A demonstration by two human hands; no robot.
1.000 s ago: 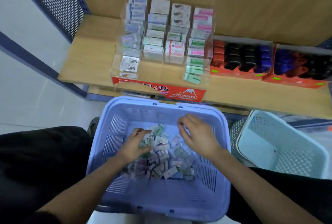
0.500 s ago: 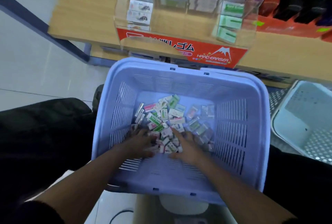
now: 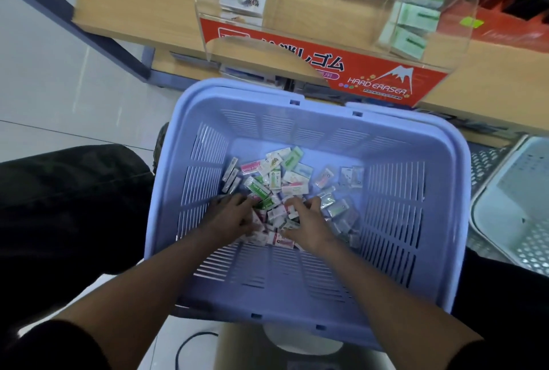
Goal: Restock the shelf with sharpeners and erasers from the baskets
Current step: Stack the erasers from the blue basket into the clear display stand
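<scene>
A lilac plastic basket (image 3: pixel 392 206) rests on my lap and holds a loose pile of small wrapped erasers (image 3: pixel 276 179) in green, pink and white. Both hands are down in the near side of the pile. My left hand (image 3: pixel 234 216) has its fingers curled into the erasers from the left. From the right, my right hand (image 3: pixel 310 225) curls over them, thumb underneath; the fingertips are buried among the packs. A clear acrylic eraser display (image 3: pixel 326 72) with a red "Hard Eraser" label stands on the wooden shelf (image 3: pixel 133 7) just beyond the basket.
A pale mesh basket (image 3: pixel 505 209) sits at the right. Red sharpener trays (image 3: pixel 520 28) stand on the shelf to the right of the display. My black trouser leg (image 3: pixel 59 206) lies left of the basket, with white floor tiles (image 3: pixel 59 87) beyond.
My view has dropped and closed in on the basket. Both hands have pulled toward the near side of the pile and drawn closer together, gathering erasers between them.
</scene>
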